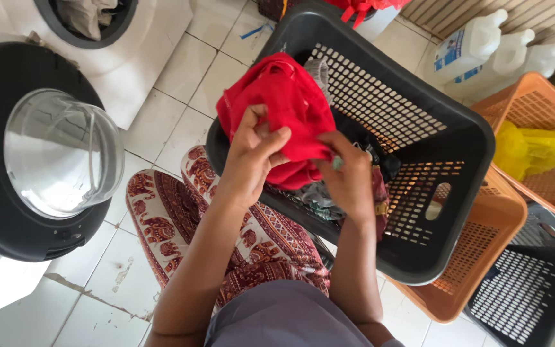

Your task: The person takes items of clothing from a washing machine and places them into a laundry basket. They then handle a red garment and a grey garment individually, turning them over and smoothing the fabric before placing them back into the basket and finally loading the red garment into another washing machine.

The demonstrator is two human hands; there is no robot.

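Observation:
A red garment [282, 103] is lifted over the near rim of a dark grey laundry basket [444, 135]. My left hand [252, 154] grips its lower left edge, fingers curled into the cloth. My right hand [351, 177] pinches the cloth's lower right edge, just above other dark and patterned clothes [370, 151] lying in the basket. The basket leans against my knees, which are in patterned red and white trousers [181, 218].
The open round door [52, 154] of a white washing machine [142, 51] swings out at the left, with laundry in the drum. Orange baskets [534, 115] and another dark basket [521, 289] stand at the right. White jugs [476, 45] line the far wall. The floor is white tile.

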